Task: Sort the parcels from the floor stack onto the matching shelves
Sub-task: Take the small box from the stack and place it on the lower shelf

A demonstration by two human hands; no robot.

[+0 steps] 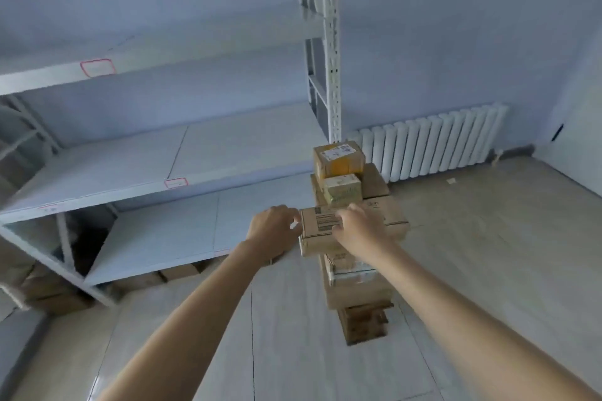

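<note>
While stack stands centre frame: both hands bracket one parcel point(321, 225).
Left hand point(273, 226): curled at its side edge.
Right hand point(356, 226): fingers curled over top, readying lift.

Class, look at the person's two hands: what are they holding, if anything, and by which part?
Both hands are on the top cardboard parcel: left hand at its left end, right hand over its top right.

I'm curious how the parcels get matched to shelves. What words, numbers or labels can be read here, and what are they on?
No text can be read in this view.
Shipping label on the top parcel: print too blurred.
Printed label on the parcel under both hands: dark bars, no legible characters.
Red-bordered tag on the upper shelf: looks blank or too faint.
Red-bordered tag on the middle shelf: too small.
</note>
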